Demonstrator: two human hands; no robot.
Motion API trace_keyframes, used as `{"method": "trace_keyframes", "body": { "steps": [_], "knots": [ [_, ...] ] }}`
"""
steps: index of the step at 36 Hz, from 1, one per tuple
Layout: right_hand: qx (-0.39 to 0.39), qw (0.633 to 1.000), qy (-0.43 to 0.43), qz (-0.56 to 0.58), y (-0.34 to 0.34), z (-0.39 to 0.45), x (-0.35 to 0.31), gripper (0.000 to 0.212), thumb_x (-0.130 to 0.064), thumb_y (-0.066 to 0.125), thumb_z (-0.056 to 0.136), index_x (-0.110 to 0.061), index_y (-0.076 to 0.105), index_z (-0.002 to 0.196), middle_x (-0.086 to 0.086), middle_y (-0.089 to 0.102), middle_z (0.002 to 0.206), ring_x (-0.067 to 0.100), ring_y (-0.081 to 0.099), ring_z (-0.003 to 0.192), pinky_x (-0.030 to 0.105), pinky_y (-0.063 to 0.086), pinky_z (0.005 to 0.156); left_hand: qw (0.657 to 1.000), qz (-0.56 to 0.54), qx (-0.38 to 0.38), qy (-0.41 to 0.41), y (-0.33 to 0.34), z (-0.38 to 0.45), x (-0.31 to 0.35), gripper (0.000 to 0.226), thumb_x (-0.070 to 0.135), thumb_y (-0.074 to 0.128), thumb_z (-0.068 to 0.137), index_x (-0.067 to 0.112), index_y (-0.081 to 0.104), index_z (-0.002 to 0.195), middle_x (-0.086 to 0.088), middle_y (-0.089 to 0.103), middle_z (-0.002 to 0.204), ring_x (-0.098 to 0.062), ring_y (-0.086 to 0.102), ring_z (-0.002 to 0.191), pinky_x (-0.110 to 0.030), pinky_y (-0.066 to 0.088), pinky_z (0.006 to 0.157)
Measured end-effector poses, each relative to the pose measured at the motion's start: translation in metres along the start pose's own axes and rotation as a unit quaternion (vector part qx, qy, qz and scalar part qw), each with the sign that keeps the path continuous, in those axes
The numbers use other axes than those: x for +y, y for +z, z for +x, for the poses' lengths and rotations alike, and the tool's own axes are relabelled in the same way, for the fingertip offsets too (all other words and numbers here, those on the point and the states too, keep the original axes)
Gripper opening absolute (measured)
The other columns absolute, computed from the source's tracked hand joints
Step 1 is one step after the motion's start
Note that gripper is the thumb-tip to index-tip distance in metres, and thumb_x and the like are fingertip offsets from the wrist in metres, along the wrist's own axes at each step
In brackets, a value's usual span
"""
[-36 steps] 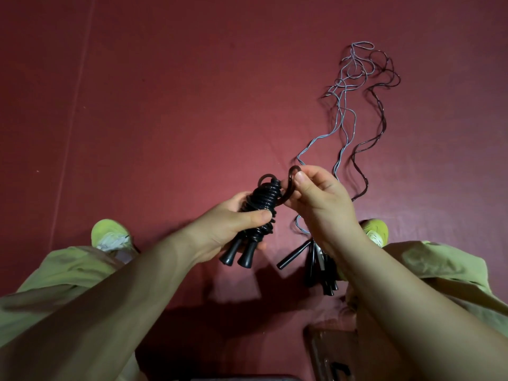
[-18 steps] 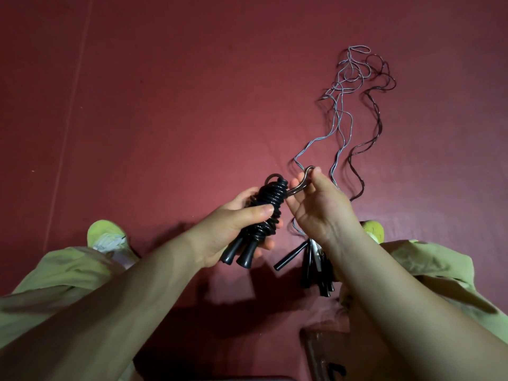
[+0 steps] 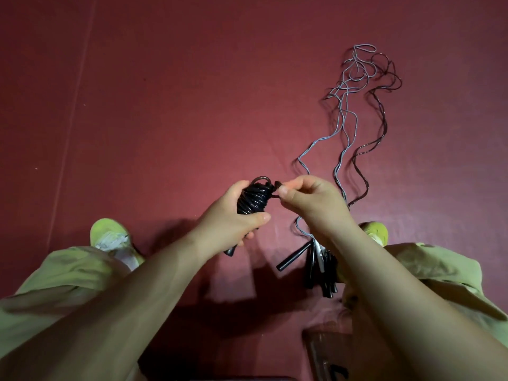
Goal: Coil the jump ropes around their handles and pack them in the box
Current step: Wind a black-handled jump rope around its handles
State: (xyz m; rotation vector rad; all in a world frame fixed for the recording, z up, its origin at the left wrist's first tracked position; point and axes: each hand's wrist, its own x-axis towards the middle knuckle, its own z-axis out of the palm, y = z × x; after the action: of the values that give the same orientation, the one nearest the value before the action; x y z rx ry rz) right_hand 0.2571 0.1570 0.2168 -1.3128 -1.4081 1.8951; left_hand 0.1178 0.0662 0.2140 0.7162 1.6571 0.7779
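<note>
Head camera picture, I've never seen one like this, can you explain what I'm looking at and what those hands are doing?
A person wears the camera on their head, so it looks down at their own arms and legs. The left hand grips a black jump rope bundle coiled around its handles. The right hand pinches the rope's loose end at the top of the coil. On the red floor lie more uncoiled ropes, their handles near the right shoe.
</note>
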Motion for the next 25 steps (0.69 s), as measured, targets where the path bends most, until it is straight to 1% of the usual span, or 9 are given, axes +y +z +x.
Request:
{"method": "trace_keyframes", "body": {
  "steps": [4, 8, 9, 11, 14, 16, 19, 23, 25],
  "knots": [
    [0.0, 1.0, -0.015, -0.024, 0.004, -0.002, 0.005, 0.024, 0.0, 0.064, 0.087, -0.014, 0.061, 0.068, -0.01, 0.063, 0.068, 0.003, 0.055, 0.065, 0.023, 0.045, 0.075, 0.998, 0.058, 0.002, 0.018, -0.006, 0.001, -0.002, 0.056, 0.031, 0.073, 0.078, 0.043, 0.041, 0.123, 0.005, 0.067, 0.085, -0.017, 0.065, 0.064, -0.037, 0.055, 0.064],
    [0.028, 0.976, 0.036, 0.214, 0.004, 0.006, 0.006, 0.015, -0.004, 0.062, 0.084, -0.01, 0.059, 0.071, 0.004, 0.067, 0.098, 0.015, 0.057, 0.087, 0.029, 0.047, 0.089, 0.999, 0.018, -0.045, 0.003, 0.001, -0.005, 0.002, 0.051, 0.022, 0.07, 0.082, 0.042, 0.041, 0.119, 0.003, 0.065, 0.085, -0.017, 0.063, 0.063, -0.03, 0.05, 0.055],
    [0.006, 0.959, 0.048, 0.278, 0.004, 0.007, 0.006, 0.009, -0.01, 0.068, 0.076, -0.009, 0.061, 0.07, 0.009, 0.069, 0.098, 0.02, 0.059, 0.089, 0.031, 0.051, 0.088, 0.999, -0.007, -0.048, 0.0, 0.003, -0.006, 0.003, 0.05, 0.02, 0.069, 0.084, 0.041, 0.041, 0.119, 0.003, 0.065, 0.085, -0.016, 0.062, 0.063, -0.029, 0.048, 0.054],
    [-0.049, 0.934, 0.058, 0.35, 0.004, 0.007, 0.005, 0.019, -0.021, 0.079, 0.061, -0.009, 0.068, 0.072, 0.013, 0.073, 0.097, 0.023, 0.066, 0.089, 0.034, 0.057, 0.084, 0.996, -0.072, -0.041, -0.012, 0.002, -0.006, 0.007, 0.05, 0.019, 0.068, 0.086, 0.039, 0.04, 0.121, 0.001, 0.066, 0.088, -0.018, 0.064, 0.064, -0.029, 0.049, 0.054],
    [-0.034, 0.911, 0.08, 0.403, 0.005, 0.008, 0.0, 0.023, -0.024, 0.075, 0.066, -0.01, 0.064, 0.08, 0.007, 0.073, 0.089, 0.019, 0.071, 0.083, 0.033, 0.059, 0.074, 0.987, -0.153, -0.052, -0.024, -0.005, -0.007, 0.013, 0.044, 0.019, 0.063, 0.09, 0.032, 0.043, 0.126, -0.004, 0.066, 0.094, -0.018, 0.066, 0.064, -0.026, 0.049, 0.05],
    [0.003, 0.904, 0.101, 0.415, 0.006, 0.009, -0.005, 0.016, -0.027, 0.064, 0.074, -0.014, 0.06, 0.082, 0.001, 0.072, 0.081, 0.015, 0.07, 0.075, 0.03, 0.059, 0.069, 0.983, -0.167, -0.078, -0.025, -0.007, -0.01, 0.014, 0.035, 0.02, 0.059, 0.091, 0.032, 0.048, 0.122, -0.006, 0.065, 0.096, -0.017, 0.067, 0.063, -0.026, 0.049, 0.049],
    [0.014, 0.911, 0.116, 0.395, 0.007, 0.01, -0.008, 0.02, -0.029, 0.063, 0.073, -0.015, 0.058, 0.087, 0.0, 0.07, 0.078, 0.014, 0.067, 0.069, 0.029, 0.059, 0.068, 0.981, -0.164, -0.098, -0.026, -0.005, -0.012, 0.014, 0.025, 0.019, 0.058, 0.092, 0.034, 0.051, 0.112, -0.008, 0.064, 0.096, -0.018, 0.066, 0.063, -0.026, 0.049, 0.05],
    [0.014, 0.948, 0.108, 0.299, 0.004, 0.008, -0.009, 0.003, -0.02, 0.058, 0.087, -0.018, 0.057, 0.086, -0.003, 0.07, 0.072, 0.011, 0.065, 0.065, 0.027, 0.058, 0.066, 0.983, -0.148, -0.107, -0.017, -0.004, -0.013, 0.013, 0.024, 0.013, 0.058, 0.092, 0.033, 0.05, 0.103, -0.006, 0.064, 0.087, -0.017, 0.064, 0.058, -0.024, 0.049, 0.047],
    [0.004, 0.965, 0.099, 0.241, 0.001, 0.008, -0.009, 0.011, -0.016, 0.053, 0.094, -0.017, 0.057, 0.083, -0.004, 0.069, 0.07, 0.01, 0.064, 0.065, 0.027, 0.056, 0.068, 0.985, -0.133, -0.113, -0.009, -0.003, -0.012, 0.013, 0.027, 0.011, 0.059, 0.091, 0.033, 0.049, 0.102, -0.004, 0.064, 0.084, -0.018, 0.063, 0.059, -0.025, 0.048, 0.049]
  ]
}}
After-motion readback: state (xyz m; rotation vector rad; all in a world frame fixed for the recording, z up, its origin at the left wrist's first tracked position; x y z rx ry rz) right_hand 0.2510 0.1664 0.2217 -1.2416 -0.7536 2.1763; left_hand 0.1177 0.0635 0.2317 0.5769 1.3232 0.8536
